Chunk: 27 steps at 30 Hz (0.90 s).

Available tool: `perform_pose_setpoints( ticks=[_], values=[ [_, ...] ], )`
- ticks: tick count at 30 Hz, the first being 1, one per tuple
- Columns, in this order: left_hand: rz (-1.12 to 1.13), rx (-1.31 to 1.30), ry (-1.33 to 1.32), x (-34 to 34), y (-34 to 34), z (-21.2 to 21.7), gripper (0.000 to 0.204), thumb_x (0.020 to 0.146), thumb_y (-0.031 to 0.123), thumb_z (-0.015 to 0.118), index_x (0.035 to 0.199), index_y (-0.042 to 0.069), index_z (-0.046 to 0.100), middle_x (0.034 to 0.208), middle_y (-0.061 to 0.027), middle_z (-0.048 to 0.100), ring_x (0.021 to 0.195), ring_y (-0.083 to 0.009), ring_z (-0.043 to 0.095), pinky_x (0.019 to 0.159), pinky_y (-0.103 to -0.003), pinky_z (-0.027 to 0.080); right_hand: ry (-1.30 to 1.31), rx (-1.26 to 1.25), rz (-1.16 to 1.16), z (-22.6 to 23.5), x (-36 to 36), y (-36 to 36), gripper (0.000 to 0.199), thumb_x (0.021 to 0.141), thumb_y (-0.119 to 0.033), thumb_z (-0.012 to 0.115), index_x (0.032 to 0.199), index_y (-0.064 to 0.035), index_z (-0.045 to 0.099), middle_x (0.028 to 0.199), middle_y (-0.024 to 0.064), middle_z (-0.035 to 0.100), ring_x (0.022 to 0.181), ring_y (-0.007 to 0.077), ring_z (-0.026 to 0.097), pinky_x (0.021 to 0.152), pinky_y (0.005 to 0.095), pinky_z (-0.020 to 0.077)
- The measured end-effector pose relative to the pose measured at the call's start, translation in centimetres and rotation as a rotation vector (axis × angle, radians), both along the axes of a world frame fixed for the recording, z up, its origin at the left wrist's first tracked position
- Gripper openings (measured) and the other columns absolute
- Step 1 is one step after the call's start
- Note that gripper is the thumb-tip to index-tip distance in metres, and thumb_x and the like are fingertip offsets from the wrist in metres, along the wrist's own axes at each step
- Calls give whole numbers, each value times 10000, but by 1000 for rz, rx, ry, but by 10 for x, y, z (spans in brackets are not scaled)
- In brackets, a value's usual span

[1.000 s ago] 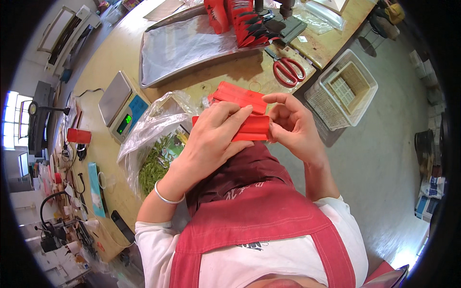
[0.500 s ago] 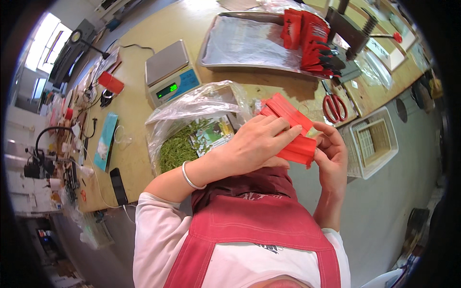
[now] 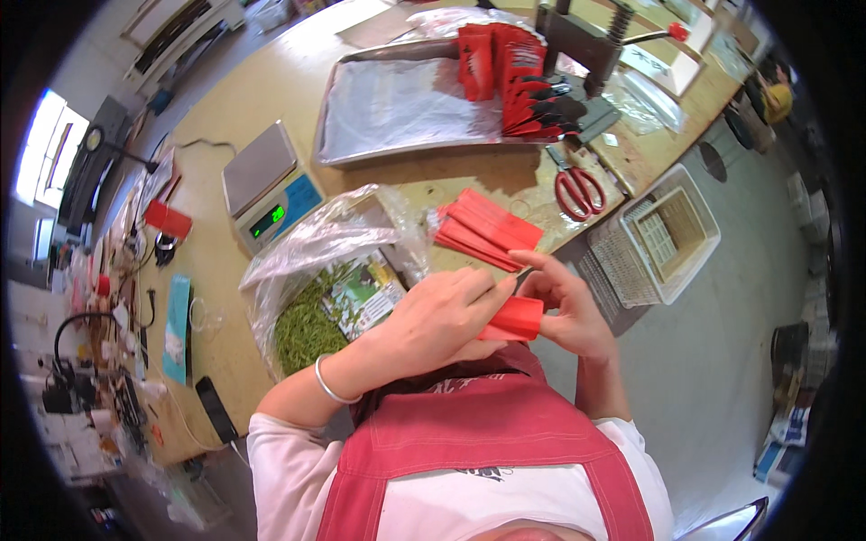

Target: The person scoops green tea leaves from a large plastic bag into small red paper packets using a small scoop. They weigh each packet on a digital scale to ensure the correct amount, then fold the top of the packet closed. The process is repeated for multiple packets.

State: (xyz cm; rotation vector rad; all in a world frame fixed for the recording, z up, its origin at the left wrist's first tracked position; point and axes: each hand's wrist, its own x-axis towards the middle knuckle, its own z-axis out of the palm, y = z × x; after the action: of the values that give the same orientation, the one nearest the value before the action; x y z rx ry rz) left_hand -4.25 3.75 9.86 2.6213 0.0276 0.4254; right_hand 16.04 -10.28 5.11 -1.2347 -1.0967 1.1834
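Note:
My left hand [image 3: 456, 307] is closed around a small red packet [image 3: 517, 318] in front of my apron. My right hand [image 3: 570, 311] is at the packet's right end, fingers curled and thumb against its edge. The end looks rounded, as if spread; its inside is hidden. Just beyond, a stack of flat red packets [image 3: 487, 225] lies on the table. Left of my hands sits a box lined with a clear plastic bag [image 3: 397, 216], holding green leaves [image 3: 307, 329] and a printed card [image 3: 365, 293] on top.
A digital scale [image 3: 263, 171] with a lit green display stands behind the bag. Farther back, a metal tray [image 3: 397, 104] carries several filled red packets [image 3: 519, 81]. Red-handled scissors [image 3: 577, 189] lie near the table's right edge. A white plastic basket [image 3: 663, 239] stands beyond it; a phone [image 3: 215, 410] lies left.
One red packet has come away from the stack into my hands, nearer my body. The stack now lies apart from my hands. The whole view has shifted and tilted.

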Motion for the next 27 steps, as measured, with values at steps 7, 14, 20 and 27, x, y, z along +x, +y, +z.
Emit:
perform_pose_setpoints(
  ticks=[7, 14, 20, 27],
  values=[
    [-71, -51, 59, 7, -5, -6, 646, 798, 299, 834, 1310, -16, 600, 1075, -148, 597, 965, -346, 640, 834, -436, 522, -24, 52, 100, -11, -8, 4, 597, 904, -76, 767, 1453, 1, 544, 1265, 105, 694, 1162, 137, 641, 997, 321, 523],
    [-87, 14, 79, 7, -4, -5, 643, 808, 295, 833, 1320, -21, 603, 1056, -147, 609, 947, -331, 641, 830, -424, 516, -92, 54, 117, -12, -10, 6, 594, 888, -116, 758, 1432, 17, 560, 1267, 140, 712, 1163, 156, 656, 1013, 345, 522],
    [-82, 101, 104, 7, -3, -5, 665, 846, 360, 812, 1346, -22, 596, 997, -133, 622, 900, -318, 642, 801, -411, 503, -6, 78, 102, -34, -11, 9, 665, 910, -122, 796, 1492, 20, 507, 1197, 41, 666, 1074, 80, 603, 935, 290, 515],
    [-89, 54, 80, 6, -6, -16, 581, 889, 345, 774, 1320, -7, 608, 959, -131, 643, 864, -313, 663, 784, -412, 519, 172, -45, 125, -30, -8, 7, 599, 907, -95, 784, 1429, 57, 532, 1166, 88, 707, 1056, 103, 657, 911, 288, 540]
  ],
)
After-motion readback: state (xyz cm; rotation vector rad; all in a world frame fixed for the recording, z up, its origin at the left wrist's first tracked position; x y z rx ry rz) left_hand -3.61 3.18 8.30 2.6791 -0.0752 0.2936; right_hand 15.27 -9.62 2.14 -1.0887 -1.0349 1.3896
